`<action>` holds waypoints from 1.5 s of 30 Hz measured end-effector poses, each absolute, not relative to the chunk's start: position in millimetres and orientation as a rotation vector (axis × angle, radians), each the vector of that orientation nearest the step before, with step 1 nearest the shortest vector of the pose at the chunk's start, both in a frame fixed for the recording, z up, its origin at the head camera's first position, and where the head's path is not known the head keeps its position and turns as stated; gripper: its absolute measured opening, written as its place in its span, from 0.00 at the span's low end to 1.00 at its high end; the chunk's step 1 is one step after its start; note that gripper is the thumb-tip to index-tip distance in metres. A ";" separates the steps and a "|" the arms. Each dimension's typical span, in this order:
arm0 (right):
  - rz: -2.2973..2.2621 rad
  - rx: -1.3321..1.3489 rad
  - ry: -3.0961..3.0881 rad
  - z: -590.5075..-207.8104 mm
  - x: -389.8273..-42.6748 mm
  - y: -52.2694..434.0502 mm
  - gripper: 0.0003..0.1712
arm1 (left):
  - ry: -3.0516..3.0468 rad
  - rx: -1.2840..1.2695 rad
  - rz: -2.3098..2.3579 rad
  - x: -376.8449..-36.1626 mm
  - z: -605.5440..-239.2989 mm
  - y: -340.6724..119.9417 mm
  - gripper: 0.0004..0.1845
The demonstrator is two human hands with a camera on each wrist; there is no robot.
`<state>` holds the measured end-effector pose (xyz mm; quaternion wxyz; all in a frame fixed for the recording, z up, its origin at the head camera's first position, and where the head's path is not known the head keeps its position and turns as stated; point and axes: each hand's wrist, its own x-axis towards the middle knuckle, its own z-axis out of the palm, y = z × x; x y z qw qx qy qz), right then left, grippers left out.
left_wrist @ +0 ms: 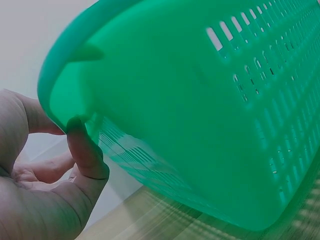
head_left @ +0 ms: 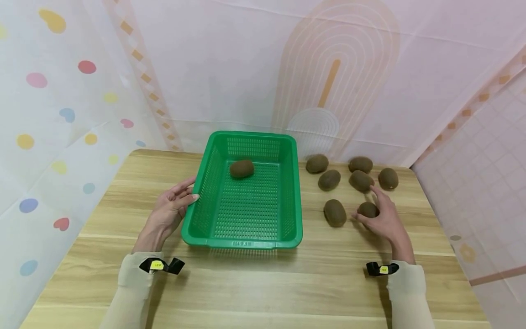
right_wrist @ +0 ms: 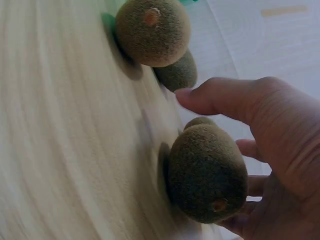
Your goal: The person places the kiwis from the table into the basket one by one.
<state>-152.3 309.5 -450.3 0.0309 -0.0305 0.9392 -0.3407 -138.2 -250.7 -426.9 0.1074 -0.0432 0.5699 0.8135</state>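
Observation:
A green plastic basket [head_left: 242, 243] with slotted walls stands on the table, one brown kiwi [head_left: 241, 169] lying inside near its far end. On its left side my left hand [head_left: 170, 208] pinches the rim between thumb and fingers; the left wrist view shows the thumb [left_wrist: 87, 150] against the edge. Over at the right, my right hand [head_left: 384, 217] reaches around a kiwi [head_left: 367, 210] on the table. In the right wrist view its thumb [right_wrist: 220, 97] stands apart from that kiwi [right_wrist: 207, 175], and the other fingers are partly hidden behind it.
Close to the right hand lie more kiwis: one on its left [head_left: 334, 213], others farther back, such as a kiwi [head_left: 361, 181] near the fingertips and a kiwi [head_left: 317, 163] near the back edge. A patterned cloth [head_left: 238, 68] hangs behind the wooden table [head_left: 263, 292].

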 end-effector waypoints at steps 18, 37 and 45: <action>-0.948 0.077 2.898 -449.6 -146.6 322.8 0.38 | 1.641 -0.103 2.414 -140.4 -428.6 -246.7 0.36; -1.111 0.071 2.959 -442.0 -145.3 311.4 0.39 | 1.646 -0.090 2.414 -137.6 -427.4 -250.9 0.34; -1.187 0.045 2.990 -439.7 -146.6 303.9 0.37 | 1.633 -0.102 2.419 -138.1 -427.7 -251.1 0.36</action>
